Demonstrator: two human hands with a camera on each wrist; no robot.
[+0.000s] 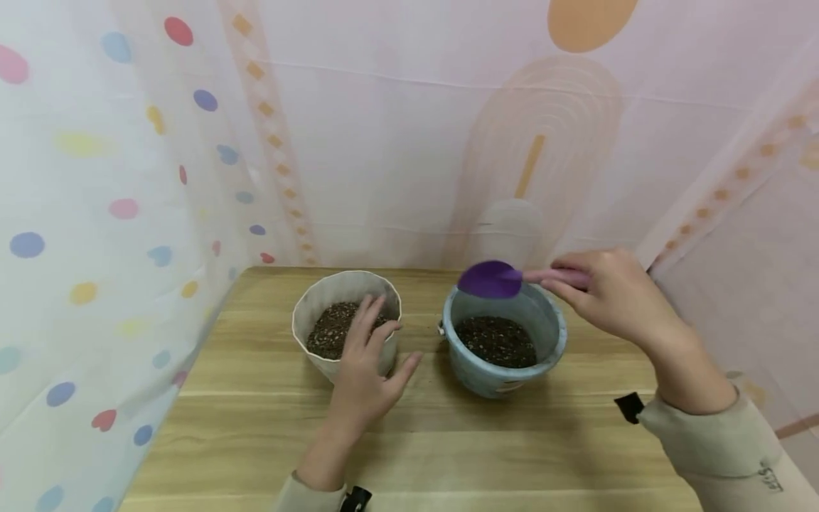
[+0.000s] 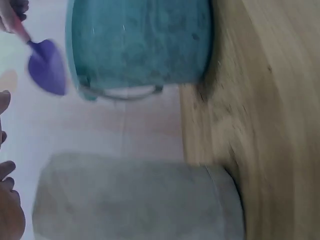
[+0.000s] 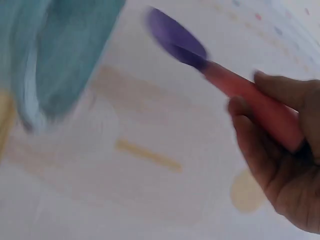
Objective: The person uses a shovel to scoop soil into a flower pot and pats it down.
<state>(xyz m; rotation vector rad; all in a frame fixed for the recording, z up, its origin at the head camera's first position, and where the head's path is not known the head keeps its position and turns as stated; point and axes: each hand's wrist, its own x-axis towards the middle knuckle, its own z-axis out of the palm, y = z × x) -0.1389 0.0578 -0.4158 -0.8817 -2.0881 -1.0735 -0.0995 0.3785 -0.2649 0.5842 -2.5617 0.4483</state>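
My right hand (image 1: 604,291) grips the pink handle of a small hand trowel (image 1: 490,279) with a purple blade. The blade hovers above the rim of a blue bucket (image 1: 495,380), which has dark soil (image 1: 495,341) in its bottom. In the right wrist view the fingers and thumb curl round the trowel's handle (image 3: 255,102). My left hand (image 1: 367,366) is spread in front of a white pot (image 1: 308,306) that holds brown soil (image 1: 333,329). Its fingers overlap the pot's near right side in the head view; whether they touch it I cannot tell.
Both containers stand on a wood-grain table (image 1: 256,427), the white pot left of the bucket. A wire handle (image 2: 127,95) hangs at the bucket's side. Behind the table hangs a pale patterned curtain (image 1: 384,142), with a dotted one (image 1: 128,284) to the left.
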